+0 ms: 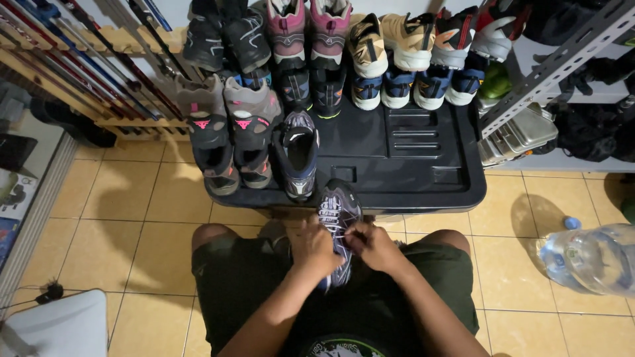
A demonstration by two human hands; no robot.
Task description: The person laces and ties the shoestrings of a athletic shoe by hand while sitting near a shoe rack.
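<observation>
A grey and purple hiking shoe rests on my lap, toe pointing away toward the black plastic box lid. My left hand grips the shoe's left side near the tongue. Fingers of my right hand pinch the white laces on the shoe's right side. Its matching shoe stands upright on the lid just ahead of my hands.
Several pairs of hiking shoes crowd the back and left of the lid. A rack of trekking poles stands at left, a metal shelf at right. A large clear water bottle lies on the tiled floor.
</observation>
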